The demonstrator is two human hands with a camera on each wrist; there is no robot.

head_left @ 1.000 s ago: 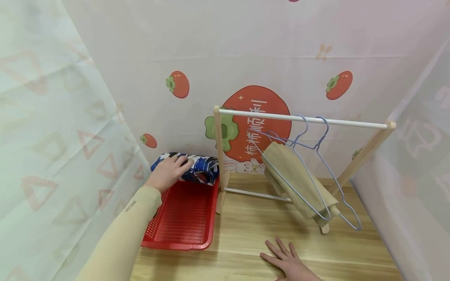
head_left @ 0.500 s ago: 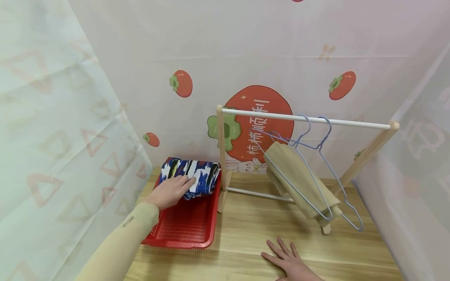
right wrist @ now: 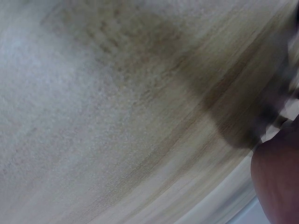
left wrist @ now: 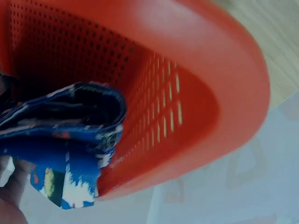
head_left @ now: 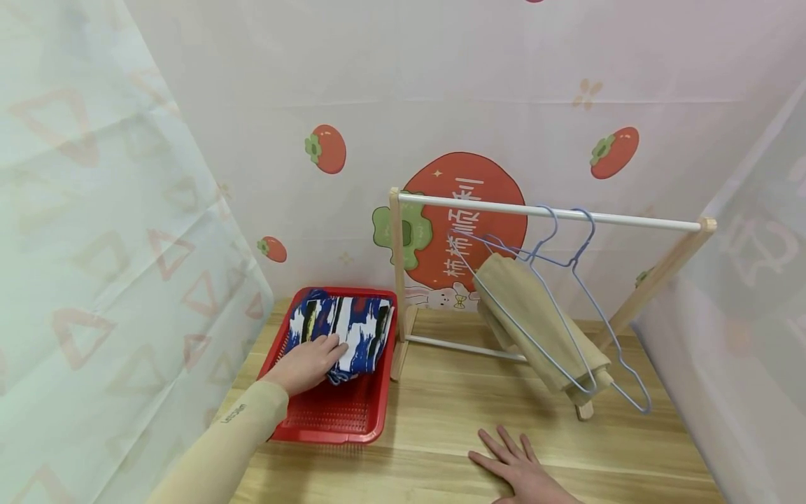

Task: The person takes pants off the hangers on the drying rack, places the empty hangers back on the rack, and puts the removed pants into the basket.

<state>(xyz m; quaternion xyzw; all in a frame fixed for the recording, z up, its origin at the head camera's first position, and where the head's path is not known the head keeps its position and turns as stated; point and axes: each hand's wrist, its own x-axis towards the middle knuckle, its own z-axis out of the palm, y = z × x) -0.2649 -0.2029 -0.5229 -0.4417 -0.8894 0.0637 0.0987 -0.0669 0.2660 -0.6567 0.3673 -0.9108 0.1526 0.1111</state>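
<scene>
A folded blue, white and black patterned cloth (head_left: 352, 325) lies tilted inside the red plastic basket (head_left: 382, 392). My left hand (head_left: 308, 364) grips its near left part, fingers over the top; the thumb is hidden in the head view. In the left wrist view, fingers (left wrist: 14, 186) lie against the printed side of the cloth (left wrist: 70, 154), whose folded layers show. Out on the wooden table, my right hand (head_left: 519, 472) rests flat with fingers spread, holding nothing. Only a blurred part of that hand (right wrist: 278, 172) enters the right wrist view.
Right of the basket stands a small clothes rack with a white rail (head_left: 466, 204) and wooden posts (head_left: 398, 266). Two blue hangers (head_left: 582, 280) hang from it, khaki trousers or similar folded cloth (head_left: 535, 315) over one. Printed fabric walls (head_left: 252, 140) enclose the table (head_left: 441, 420).
My left hand has brought the patterned cloth toward me and down, from the basket's far end into the basket. The basket's far rim has come into sight. My right hand stays put.
</scene>
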